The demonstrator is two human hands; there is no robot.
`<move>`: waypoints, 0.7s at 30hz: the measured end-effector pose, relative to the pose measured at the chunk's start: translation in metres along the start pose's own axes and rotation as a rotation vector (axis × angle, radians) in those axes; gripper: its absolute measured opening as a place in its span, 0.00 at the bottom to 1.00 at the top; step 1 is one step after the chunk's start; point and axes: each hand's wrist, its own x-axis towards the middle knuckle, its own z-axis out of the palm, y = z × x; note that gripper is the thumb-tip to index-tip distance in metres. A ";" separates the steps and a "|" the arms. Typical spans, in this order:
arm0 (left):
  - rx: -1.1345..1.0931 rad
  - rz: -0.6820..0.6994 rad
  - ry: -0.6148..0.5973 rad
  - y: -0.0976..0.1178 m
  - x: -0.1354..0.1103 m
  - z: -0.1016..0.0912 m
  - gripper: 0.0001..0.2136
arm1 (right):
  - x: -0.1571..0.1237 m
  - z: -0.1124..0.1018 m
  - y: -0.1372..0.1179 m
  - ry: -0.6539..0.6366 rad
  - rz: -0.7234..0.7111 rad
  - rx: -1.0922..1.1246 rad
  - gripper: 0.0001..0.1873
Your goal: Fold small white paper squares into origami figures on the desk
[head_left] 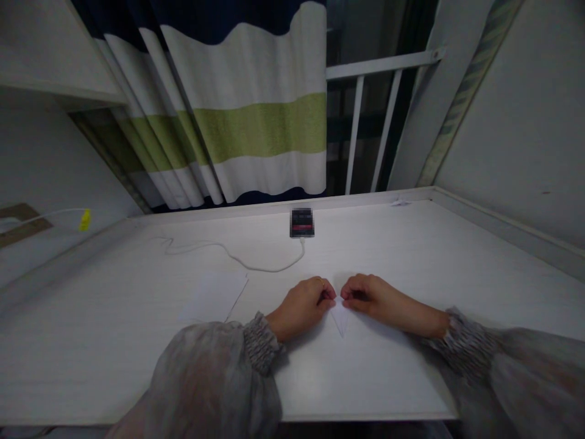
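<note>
Between my two hands is a small piece of folded white paper (340, 320), its narrow point directed toward me. My left hand (311, 303) pinches its upper left corner between thumb and fingers. On the other side, my right hand (372, 299) grips the upper right corner in the same kind of pinch. The paper's top edge is partly covered by my fingertips. Both wrists rest close to the white table (365, 378), in loose grey sleeves with gathered cuffs.
White sheets of paper (212, 296) lie left of my hands. Further back, a dark blurred device (302, 223) has a white cable (260, 268) running left. A small crumpled white piece (400, 202) sits at the back right edge. A striped curtain (260, 128) hangs behind the table.
</note>
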 end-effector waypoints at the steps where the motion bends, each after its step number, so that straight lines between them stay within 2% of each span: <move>1: 0.001 0.000 -0.007 0.000 0.000 0.000 0.06 | -0.001 0.000 0.000 -0.004 -0.011 -0.017 0.04; 5: -0.035 -0.024 -0.049 0.001 0.000 -0.003 0.07 | -0.003 -0.001 -0.001 -0.009 -0.053 -0.094 0.04; 10: -0.063 -0.047 -0.082 0.000 0.001 -0.004 0.09 | -0.008 -0.003 -0.003 0.006 -0.172 -0.153 0.03; 16: -0.001 -0.083 -0.027 0.005 -0.001 -0.001 0.07 | -0.009 -0.005 -0.004 -0.022 -0.228 -0.188 0.05; 21: 0.032 -0.033 0.018 0.009 -0.003 0.001 0.03 | -0.010 -0.006 -0.002 -0.052 -0.314 -0.187 0.07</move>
